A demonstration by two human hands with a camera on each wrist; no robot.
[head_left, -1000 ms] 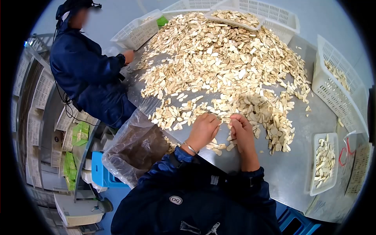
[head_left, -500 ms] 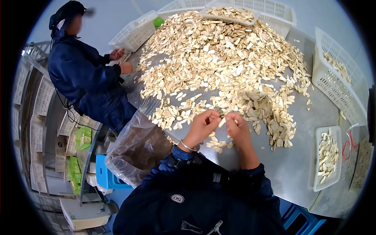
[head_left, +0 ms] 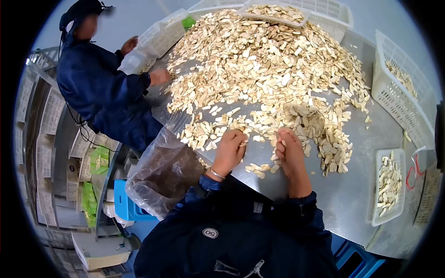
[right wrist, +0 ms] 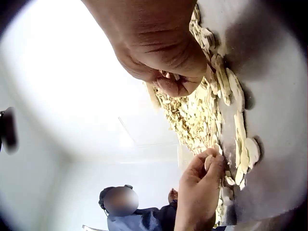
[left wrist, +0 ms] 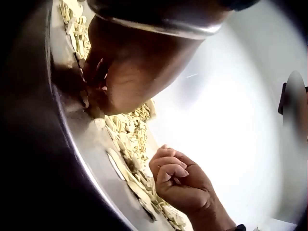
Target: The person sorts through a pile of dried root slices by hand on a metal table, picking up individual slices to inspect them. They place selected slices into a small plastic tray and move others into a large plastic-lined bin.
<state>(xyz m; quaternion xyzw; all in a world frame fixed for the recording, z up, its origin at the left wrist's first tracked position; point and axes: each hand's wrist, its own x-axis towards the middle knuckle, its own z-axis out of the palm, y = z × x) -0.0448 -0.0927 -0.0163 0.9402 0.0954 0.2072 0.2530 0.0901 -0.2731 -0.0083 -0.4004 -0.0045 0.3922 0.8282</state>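
Note:
Pale, flat, oval dried slices (head_left: 264, 74) lie in a broad heap on the metal table. My left hand (head_left: 229, 150), with a bangle at the wrist, is low over the heap's near edge. Its thumb and fingers pinch one slice (right wrist: 208, 162), seen in the right wrist view. To its right my right hand (head_left: 289, 150) is held apart from it, fingers curled in. Small pale bits (right wrist: 169, 75) show between those fingers in the right wrist view. Several loose slices (head_left: 257, 170) lie on the metal between and below the hands.
At my left hangs a clear plastic bag (head_left: 162, 176) by the table edge. A shallow white tray (head_left: 388, 185) of slices and a tall perforated basket (head_left: 401, 109) stand at right. Another person (head_left: 102, 78) works at far left. More baskets (head_left: 324, 14) line the back.
My hands have come apart after meeting around a slice; the left has moved left and the right slightly right. The other person's near hand has moved to the heap, the other is raised.

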